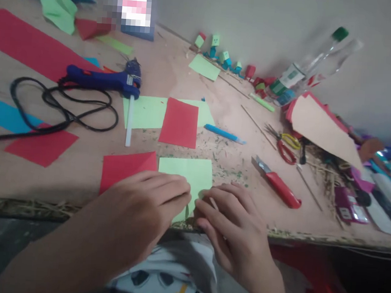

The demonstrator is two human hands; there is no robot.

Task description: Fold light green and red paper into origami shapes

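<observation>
A light green paper [185, 168] lies at the front edge of the table, with a faint crease down its upper part. My left hand [155, 197] rests over its left side, fingers together and closed on the paper near its lower middle. Curled at its lower right is my right hand [233, 220], thumb and fingers closed on that edge. A red paper [127, 164] is partly covered by my left hand. Behind these, another red sheet [179, 123] overlaps a wider light green sheet [144, 111].
A blue glue gun [99, 79] with a black cord lies left. At right are a red-handled cutting tool [280, 186], scissors [285, 146] and a blue pen-like tool [225, 133]. Small paper figures [225, 59] and plastic bottles [308, 65] stand by the wall.
</observation>
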